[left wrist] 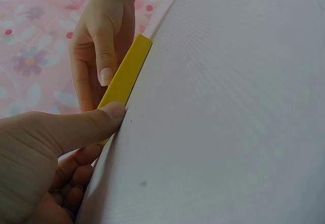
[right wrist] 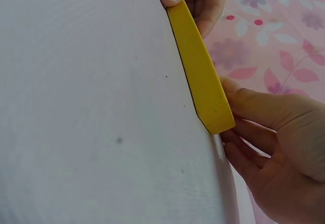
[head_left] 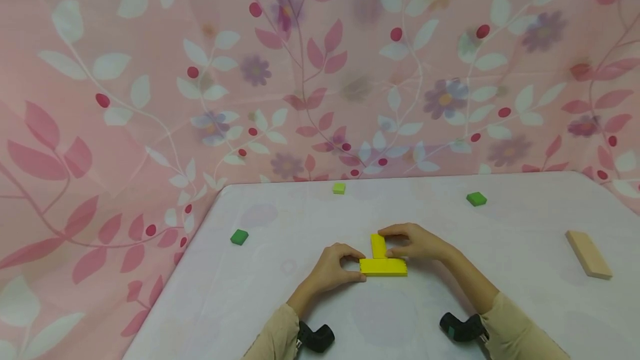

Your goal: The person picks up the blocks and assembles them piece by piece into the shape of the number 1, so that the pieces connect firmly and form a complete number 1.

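Note:
Two yellow blocks meet on the white table in a T shape. The front yellow block [head_left: 383,267] lies crosswise, and the back yellow block [head_left: 378,245] runs away from its far side. My left hand [head_left: 335,265] pinches the left end of the front block; the thumb [left wrist: 114,110] shows on it in the left wrist view. At the back block, my right hand [head_left: 417,243] holds the right side, with fingers at the far end and thumb near the joint. The right wrist view shows the front block [right wrist: 200,66] hiding the back one and some of my right fingertips.
A light green block [head_left: 339,188] and a green block [head_left: 476,199] lie toward the table's far edge. Farther left is a dark green block [head_left: 239,237]. A plain wooden plank [head_left: 589,254] rests at the right. Behind the table [head_left: 390,315] hangs a pink floral cloth [head_left: 310,71].

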Motion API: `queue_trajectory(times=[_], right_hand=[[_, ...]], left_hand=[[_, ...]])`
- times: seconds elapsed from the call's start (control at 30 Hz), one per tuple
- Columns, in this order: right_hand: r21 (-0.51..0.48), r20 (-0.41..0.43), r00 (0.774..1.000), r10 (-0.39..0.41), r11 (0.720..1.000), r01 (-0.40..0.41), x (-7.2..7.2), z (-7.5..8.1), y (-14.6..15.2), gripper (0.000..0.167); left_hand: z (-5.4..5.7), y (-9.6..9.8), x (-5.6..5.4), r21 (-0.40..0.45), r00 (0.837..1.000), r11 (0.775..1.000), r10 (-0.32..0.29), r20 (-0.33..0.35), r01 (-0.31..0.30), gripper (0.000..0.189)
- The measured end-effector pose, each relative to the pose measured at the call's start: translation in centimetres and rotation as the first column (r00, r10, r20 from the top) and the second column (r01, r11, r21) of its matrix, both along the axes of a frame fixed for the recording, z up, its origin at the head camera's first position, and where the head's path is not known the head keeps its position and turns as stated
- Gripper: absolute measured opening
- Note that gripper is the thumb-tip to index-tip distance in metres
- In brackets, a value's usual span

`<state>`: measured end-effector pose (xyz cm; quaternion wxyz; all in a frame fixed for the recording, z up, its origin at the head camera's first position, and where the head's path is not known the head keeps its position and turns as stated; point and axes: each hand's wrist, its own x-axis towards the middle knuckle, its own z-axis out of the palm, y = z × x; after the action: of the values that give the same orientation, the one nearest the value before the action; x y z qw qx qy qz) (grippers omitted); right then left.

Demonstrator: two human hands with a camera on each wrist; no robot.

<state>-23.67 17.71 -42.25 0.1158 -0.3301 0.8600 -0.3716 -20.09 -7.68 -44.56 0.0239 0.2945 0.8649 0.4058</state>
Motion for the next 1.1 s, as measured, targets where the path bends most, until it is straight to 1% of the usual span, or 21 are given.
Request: queue_trajectory(times=[0.3,0.47,0.77,1.1], right_hand=[[0.008,0.000,1.000,-0.015,1.000,0.015,0.12,0.24,-0.28,0.048],[0.009,-0.004,1.000,-0.021,1.000,0.021,0.27,0.23,-0.28,0.047],[-0.001,-0.016,1.000,0.000,1.000,0.000,0.41,0.17,-0.21,0.046],[-0.009,-0.021,0.999,0.028,1.000,-0.028,0.39,0.02,-0.04,0.046]], left_hand=[[0.04,-0.03,-0.09,0.003,1.000,1.000,-0.002,-0.010,0.002,0.036],[0.14,0.03,-0.09,0.003,1.000,1.000,-0.004,0.001,0.004,0.036],[-0.04,-0.01,-0.07,0.006,1.000,1.000,-0.002,0.004,0.002,0.035],[0.02,-0.04,0.05,0.010,1.000,1.000,0.005,0.022,-0.005,0.036]])
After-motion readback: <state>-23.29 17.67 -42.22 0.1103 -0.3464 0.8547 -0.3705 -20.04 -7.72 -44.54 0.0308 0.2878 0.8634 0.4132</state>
